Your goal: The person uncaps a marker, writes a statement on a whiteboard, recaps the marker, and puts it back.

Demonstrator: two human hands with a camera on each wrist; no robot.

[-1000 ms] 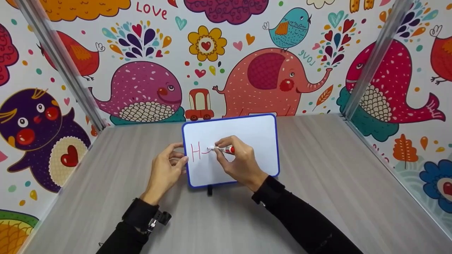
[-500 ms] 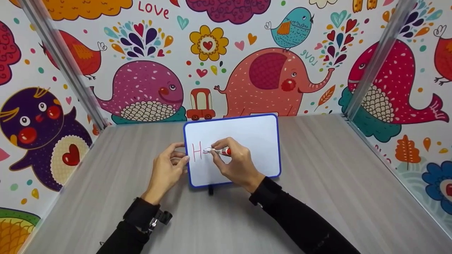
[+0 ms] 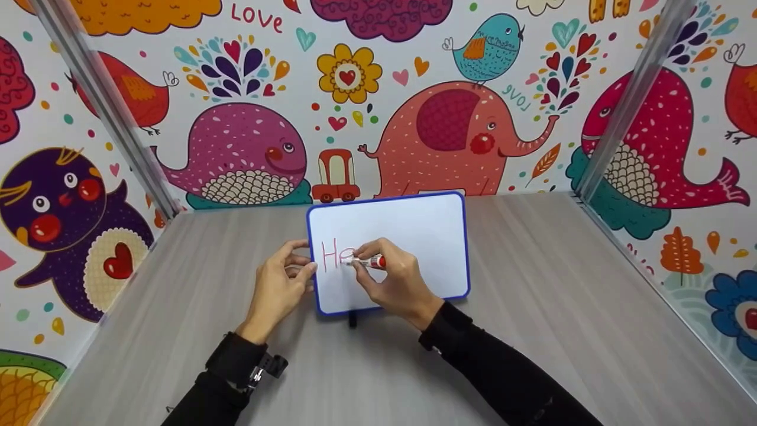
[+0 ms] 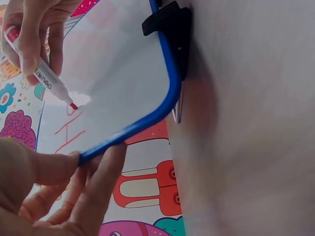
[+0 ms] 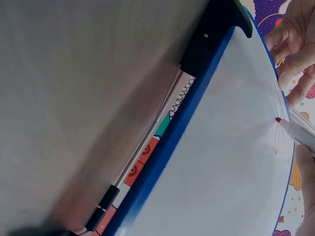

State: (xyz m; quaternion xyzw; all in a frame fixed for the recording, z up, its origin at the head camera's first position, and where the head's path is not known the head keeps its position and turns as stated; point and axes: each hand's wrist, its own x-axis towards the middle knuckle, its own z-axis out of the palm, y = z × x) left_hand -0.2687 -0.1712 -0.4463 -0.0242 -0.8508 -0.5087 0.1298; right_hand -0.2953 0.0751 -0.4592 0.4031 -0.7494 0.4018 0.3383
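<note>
A small whiteboard (image 3: 414, 231) with a blue frame leans upright on the table, carrying a red "H" and a rounded letter beside it. My right hand (image 3: 399, 275) pinches a white marker (image 4: 47, 78) with a red end between thumb and fingers. Its red tip meets the board's surface at the second letter, as the left wrist view shows. With thumb in front and fingers behind, my left hand (image 3: 281, 284) grips the board's left edge. In the right wrist view the left fingers (image 5: 295, 66) show at that edge.
A black stand clip (image 4: 172, 34) holds the board's lower edge, with thin metal rods (image 5: 147, 142) behind it. The grey wood-grain table (image 3: 532, 284) runs back to walls printed with cartoon animals. Metal posts (image 3: 627, 100) mark the corners.
The right hand has moved the marker slightly left and down across the board. A short red stroke after the "H" has grown into a rounded letter. The left hand stays put.
</note>
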